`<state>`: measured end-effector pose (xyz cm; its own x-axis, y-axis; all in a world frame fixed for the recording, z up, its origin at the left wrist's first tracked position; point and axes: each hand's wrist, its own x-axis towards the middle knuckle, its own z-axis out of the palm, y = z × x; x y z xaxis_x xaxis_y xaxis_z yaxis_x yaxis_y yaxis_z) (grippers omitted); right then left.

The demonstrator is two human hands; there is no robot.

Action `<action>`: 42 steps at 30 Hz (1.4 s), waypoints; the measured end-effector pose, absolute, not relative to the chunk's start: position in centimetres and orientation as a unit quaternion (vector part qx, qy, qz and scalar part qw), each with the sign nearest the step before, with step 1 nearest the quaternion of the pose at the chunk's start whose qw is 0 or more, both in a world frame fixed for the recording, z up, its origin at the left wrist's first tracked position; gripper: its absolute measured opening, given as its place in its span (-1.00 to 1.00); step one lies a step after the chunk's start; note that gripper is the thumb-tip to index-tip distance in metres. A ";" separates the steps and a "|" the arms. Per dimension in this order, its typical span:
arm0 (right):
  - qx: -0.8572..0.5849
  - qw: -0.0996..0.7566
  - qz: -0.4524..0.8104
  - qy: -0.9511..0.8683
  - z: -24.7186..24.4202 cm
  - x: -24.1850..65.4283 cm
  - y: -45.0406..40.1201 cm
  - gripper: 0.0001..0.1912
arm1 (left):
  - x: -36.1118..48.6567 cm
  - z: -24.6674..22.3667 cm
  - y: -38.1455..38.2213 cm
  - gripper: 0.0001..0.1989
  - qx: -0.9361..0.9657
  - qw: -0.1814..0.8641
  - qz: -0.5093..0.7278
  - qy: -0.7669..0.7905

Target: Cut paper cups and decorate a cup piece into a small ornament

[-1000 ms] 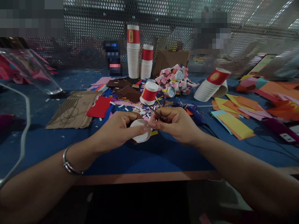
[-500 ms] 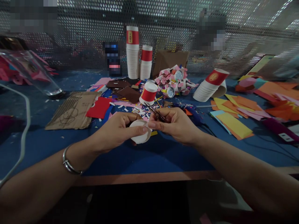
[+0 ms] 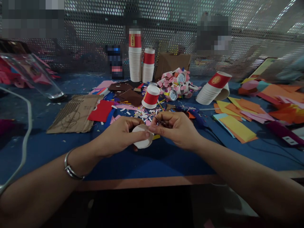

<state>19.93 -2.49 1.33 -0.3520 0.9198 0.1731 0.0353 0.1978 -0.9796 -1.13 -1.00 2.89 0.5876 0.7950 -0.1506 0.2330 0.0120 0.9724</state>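
Between thumb and fingers, my left hand (image 3: pixel 122 133) grips a small white paper cup piece (image 3: pixel 142 142), its round face turned toward me. My right hand (image 3: pixel 174 129) is closed around a pair of dark scissors (image 3: pixel 160 120), whose blades point up and to the left. The right thumb and fingertip touch the rim of the cup piece, on its right side. Just beyond my hands, a red and white paper cup (image 3: pixel 151 96) stands upside down amid scattered paper scraps (image 3: pixel 140 112).
Behind rise two stacks of paper cups (image 3: pixel 135 65), beside a pile of pink-and-white paper crafts (image 3: pixel 178 83). A tilted cup stack (image 3: pixel 210 90), coloured paper (image 3: pixel 238 128) and a blue glue gun (image 3: pixel 198 117) lie right. Left are cardboard (image 3: pixel 73 115) and a clear container (image 3: pixel 45 76).
The scissors have dipped and turned, so less of their blades shows. My right fingertips have shifted slightly left onto the cup piece's rim. My left hand keeps its hold.
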 end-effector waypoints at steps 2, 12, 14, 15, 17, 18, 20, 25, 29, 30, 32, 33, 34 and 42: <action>-0.362 0.430 0.517 -0.645 1.5 19.9 -2.5 -0.56 | -1.2 3.0 -1.0 -0.75 0.677 0.585 0.230 0.383; -0.337 0.422 0.547 -0.640 1.7 20.0 -2.6 -0.55 | -1.3 3.0 -1.0 -0.70 0.723 0.546 0.239 0.350; -0.338 0.431 0.541 -0.638 1.7 19.9 -2.5 -0.55 | -1.2 2.9 -1.0 -0.71 0.711 0.552 0.253 0.353; -0.340 0.435 0.535 -0.639 1.7 19.9 -2.5 -0.54 | -1.2 2.8 -1.0 -0.71 0.706 0.555 0.260 0.355; -0.349 0.439 0.522 -0.643 1.8 19.8 -2.5 -0.53 | -1.2 2.8 -1.0 -0.71 0.697 0.556 0.276 0.360; -0.354 0.440 0.514 -0.645 1.8 19.8 -2.5 -0.53 | -1.2 2.8 -1.1 -0.71 0.693 0.554 0.284 0.362; -0.363 0.444 0.500 -0.649 1.8 19.8 -2.6 -0.53 | -1.1 2.8 -1.1 -0.70 0.688 0.550 0.297 0.369; -0.376 0.441 0.478 -0.660 1.7 19.9 -2.6 -0.54 | -1.3 2.7 -1.0 -0.67 0.700 0.524 0.295 0.385; -0.349 0.439 0.497 -0.662 1.6 19.9 -2.7 -0.55 | -1.5 2.7 -0.9 -0.68 0.716 0.524 0.280 0.368; -0.336 0.440 0.508 -0.660 1.6 19.9 -2.7 -0.55 | -1.6 2.7 -0.9 -0.68 0.716 0.529 0.276 0.361; -0.309 0.442 0.525 -0.659 1.8 19.8 -2.8 -0.55 | -1.6 2.8 -0.9 -0.68 0.716 0.539 0.272 0.350; -0.296 0.441 0.530 -0.661 1.8 19.7 -2.8 -0.55 | -1.6 2.8 -0.9 -0.69 0.715 0.544 0.272 0.345; -0.285 0.439 0.533 -0.665 1.9 19.7 -2.8 -0.56 | -1.6 2.9 -1.0 -0.70 0.713 0.550 0.272 0.341; -0.276 0.437 0.522 -0.679 2.4 19.7 -3.0 -0.59 | -1.4 3.2 -1.4 -0.72 0.708 0.556 0.277 0.338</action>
